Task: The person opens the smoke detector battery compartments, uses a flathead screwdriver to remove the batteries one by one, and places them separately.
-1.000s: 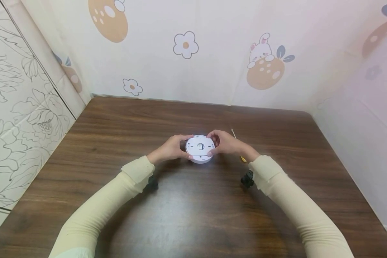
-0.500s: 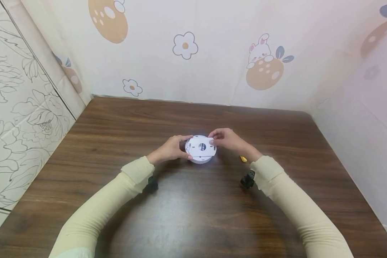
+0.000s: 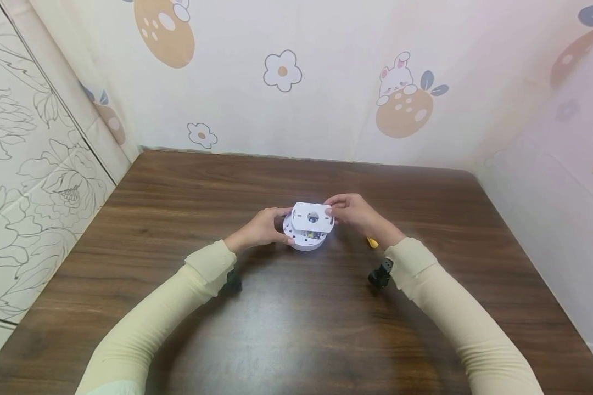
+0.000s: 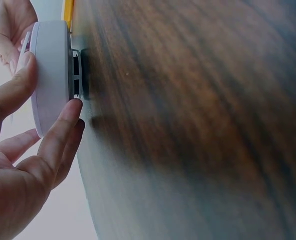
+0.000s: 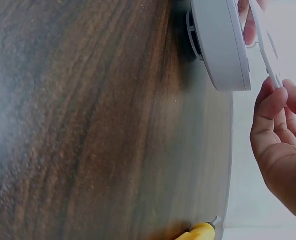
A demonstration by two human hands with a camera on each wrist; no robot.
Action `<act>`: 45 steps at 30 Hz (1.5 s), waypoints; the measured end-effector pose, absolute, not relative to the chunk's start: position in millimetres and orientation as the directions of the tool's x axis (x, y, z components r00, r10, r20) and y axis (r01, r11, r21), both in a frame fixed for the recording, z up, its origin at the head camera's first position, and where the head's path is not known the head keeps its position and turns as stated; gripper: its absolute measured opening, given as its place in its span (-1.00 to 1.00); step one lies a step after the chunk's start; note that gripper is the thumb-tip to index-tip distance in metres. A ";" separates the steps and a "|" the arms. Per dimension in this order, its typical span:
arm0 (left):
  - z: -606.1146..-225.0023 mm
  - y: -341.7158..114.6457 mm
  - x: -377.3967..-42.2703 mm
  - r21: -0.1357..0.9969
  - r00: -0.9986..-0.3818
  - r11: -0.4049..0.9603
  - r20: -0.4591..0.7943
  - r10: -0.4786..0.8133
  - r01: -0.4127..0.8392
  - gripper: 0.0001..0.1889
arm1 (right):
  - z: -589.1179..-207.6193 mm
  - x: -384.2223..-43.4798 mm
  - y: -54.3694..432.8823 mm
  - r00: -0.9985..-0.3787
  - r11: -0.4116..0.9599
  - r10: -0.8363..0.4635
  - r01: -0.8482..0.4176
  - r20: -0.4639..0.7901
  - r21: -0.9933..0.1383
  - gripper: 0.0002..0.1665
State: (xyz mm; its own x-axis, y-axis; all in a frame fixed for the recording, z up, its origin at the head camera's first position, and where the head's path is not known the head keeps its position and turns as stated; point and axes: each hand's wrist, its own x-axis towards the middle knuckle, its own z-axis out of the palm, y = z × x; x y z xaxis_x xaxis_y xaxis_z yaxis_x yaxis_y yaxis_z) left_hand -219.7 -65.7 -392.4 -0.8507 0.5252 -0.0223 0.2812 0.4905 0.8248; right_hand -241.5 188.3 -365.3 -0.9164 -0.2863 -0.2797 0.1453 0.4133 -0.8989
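A round white smoke detector (image 3: 300,242) is held just above the wooden table, its low slotted part facing down in the left wrist view. My left hand (image 3: 262,226) grips its rim from the left, thumb on the upper edge and fingers curled beneath. My right hand (image 3: 354,213) pinches the right edge of a flat white mounting plate (image 3: 301,215) between thumb and fingers. Tilted, the plate stands partly off the detector, and small electronic parts show beneath it. In the right wrist view a gap separates the plate (image 5: 264,47) from the detector (image 5: 218,45).
A yellow-handled screwdriver (image 3: 373,242) lies on the table (image 3: 296,329) beside my right wrist, partly hidden by the forearm. Small black wrist cameras (image 3: 380,274) hang under both cuffs. A patterned curtain (image 3: 326,109) rises behind the table's far edge.
My right hand has shifted from the detector's rim to the plate's edge and raised it, so the plate now tilts and uncovers the parts below. My left hand keeps its grip.
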 end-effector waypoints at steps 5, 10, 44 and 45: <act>-392.4 -65.2 -219.1 0.828 -0.855 0.489 -0.023 0.518 0.274 -0.14 | -363.1 -245.0 190.2 -0.926 0.407 -0.244 0.173 -0.289 -0.897 -0.63; -392.2 -65.5 -218.7 0.822 -0.856 0.496 -0.022 0.516 0.278 -0.14 | -362.9 -249.3 192.3 -0.939 0.368 -0.193 0.200 -0.285 -0.908 -0.63; -391.1 -66.6 -217.7 0.819 -0.861 0.515 -0.051 0.507 0.255 -0.14 | -376.9 -285.2 206.7 -0.954 0.290 0.054 0.298 -0.296 -0.909 -0.52; -391.0 -66.7 -217.7 0.819 -0.861 0.515 -0.053 0.507 0.253 -0.14 | -377.6 -286.1 206.6 -0.954 0.294 0.059 0.298 -0.294 -0.908 -0.52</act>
